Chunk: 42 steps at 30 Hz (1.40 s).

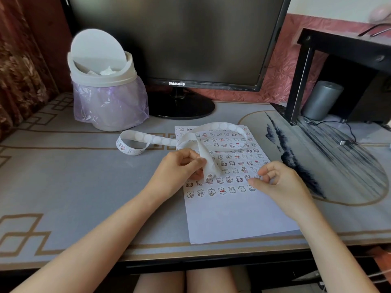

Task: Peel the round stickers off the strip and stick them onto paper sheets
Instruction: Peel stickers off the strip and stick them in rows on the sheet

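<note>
Here, the left hand (182, 166) is pinching the strip (156, 139) between thumb and curled fingers near its lower end, holding that end over the paper (232, 218). From there the strip is rising, looping over the far part of the paper and trailing left to a curl lying on the desk (84, 187) in front of the bin (105, 85). The paper is lying at the desk's front edge, right of the middle, with rows of stickers (222, 190) covering its far half. The right hand (279, 182) is resting on the paper at the right end of the nearest rows, fingers curled; whether it is pinching a sticker I cannot tell. A monitor (175, 39) is standing at the back edge.
</note>
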Each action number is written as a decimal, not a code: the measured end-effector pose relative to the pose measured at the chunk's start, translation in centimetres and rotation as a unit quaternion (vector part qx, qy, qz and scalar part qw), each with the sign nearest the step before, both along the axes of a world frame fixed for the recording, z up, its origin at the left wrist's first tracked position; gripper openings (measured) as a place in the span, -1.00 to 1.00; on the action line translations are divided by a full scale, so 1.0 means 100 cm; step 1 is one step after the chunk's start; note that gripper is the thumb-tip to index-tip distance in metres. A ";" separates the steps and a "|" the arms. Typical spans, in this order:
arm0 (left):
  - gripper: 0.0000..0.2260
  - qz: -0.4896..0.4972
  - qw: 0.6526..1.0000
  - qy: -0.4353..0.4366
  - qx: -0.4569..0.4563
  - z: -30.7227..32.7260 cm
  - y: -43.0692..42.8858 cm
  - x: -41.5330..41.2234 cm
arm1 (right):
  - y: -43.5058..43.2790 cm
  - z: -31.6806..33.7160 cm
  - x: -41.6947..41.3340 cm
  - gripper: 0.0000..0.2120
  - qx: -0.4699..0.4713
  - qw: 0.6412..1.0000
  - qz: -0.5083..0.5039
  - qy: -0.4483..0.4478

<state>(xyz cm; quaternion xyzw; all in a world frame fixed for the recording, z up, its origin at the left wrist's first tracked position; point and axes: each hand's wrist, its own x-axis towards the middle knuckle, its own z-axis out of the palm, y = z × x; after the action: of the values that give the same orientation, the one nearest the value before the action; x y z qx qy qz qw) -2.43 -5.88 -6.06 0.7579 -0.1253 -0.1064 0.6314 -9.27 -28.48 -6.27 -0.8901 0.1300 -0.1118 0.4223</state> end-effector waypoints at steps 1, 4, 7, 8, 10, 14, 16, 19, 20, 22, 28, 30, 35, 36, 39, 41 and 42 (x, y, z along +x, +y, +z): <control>-0.87 0.000 1.000 0.000 0.000 0.000 0.000 0.000 | -0.001 -0.001 0.001 -0.78 -0.011 1.000 -0.001 0.003; -0.87 0.002 1.000 0.002 -0.004 0.001 0.000 -0.001 | -0.004 -0.003 0.001 -0.82 -0.015 1.000 0.004 0.002; -0.87 0.002 1.000 0.004 -0.007 0.001 -0.001 -0.001 | -0.005 -0.001 0.000 -0.83 0.014 1.000 0.002 -0.004; -0.87 0.002 1.000 0.004 -0.006 0.001 -0.001 -0.001 | -0.004 0.000 -0.001 -0.82 0.028 1.000 0.001 -0.005; -0.87 0.003 1.000 0.003 -0.005 0.001 0.000 -0.001 | -0.002 0.001 -0.002 -0.78 0.039 0.999 0.006 -0.002; -0.88 0.005 1.000 0.000 0.001 0.002 0.000 -0.002 | -0.005 -0.001 -0.002 -0.81 0.021 0.999 0.024 0.007; -0.87 0.005 1.000 0.001 -0.002 0.002 0.000 -0.002 | -0.006 0.000 -0.003 -0.83 0.029 0.999 0.026 0.005; -0.87 0.004 1.000 0.001 -0.005 0.002 -0.001 -0.002 | -0.005 0.002 -0.005 -0.79 0.048 0.998 0.028 0.006; -0.87 0.004 1.000 0.000 -0.004 0.002 -0.001 -0.002 | -0.005 0.003 -0.005 -0.76 0.046 0.998 0.035 0.012; -0.87 0.004 1.000 -0.001 -0.004 0.002 0.000 -0.002 | -0.006 0.003 -0.005 -0.77 0.040 0.998 0.050 0.022; -0.87 0.007 1.000 -0.002 -0.020 0.002 0.000 -0.001 | -0.007 0.004 -0.003 -0.83 0.024 0.999 0.040 0.012; -0.86 0.008 0.999 -0.003 -0.033 0.002 -0.001 -0.001 | -0.003 0.007 -0.002 -0.86 0.026 0.999 0.029 -0.023; -0.86 0.014 0.997 -0.038 -0.065 0.005 0.000 -0.002 | 0.039 0.027 0.004 -0.87 0.083 0.984 0.125 -0.098; -0.86 0.012 0.996 -0.041 -0.078 0.006 0.000 -0.003 | 0.047 0.029 0.006 -0.87 0.085 0.981 0.142 -0.104; -0.87 0.015 0.993 -0.053 -0.104 0.008 0.001 -0.003 | 0.064 0.028 0.013 -0.90 0.096 0.975 0.168 -0.112; -0.87 0.022 0.991 -0.053 -0.120 0.009 0.001 -0.003 | 0.069 0.026 0.017 -0.90 0.099 0.973 0.177 -0.110; -0.87 0.025 0.990 -0.050 -0.129 0.009 0.001 -0.002 | 0.070 0.025 0.018 -0.91 0.097 0.973 0.179 -0.109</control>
<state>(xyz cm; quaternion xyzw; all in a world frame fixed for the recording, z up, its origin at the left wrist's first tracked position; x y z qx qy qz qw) -2.66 -5.74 -5.17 0.6773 -0.1506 -0.0356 0.7192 -7.42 -21.51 -3.74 -0.8363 -0.0683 -0.1179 0.5311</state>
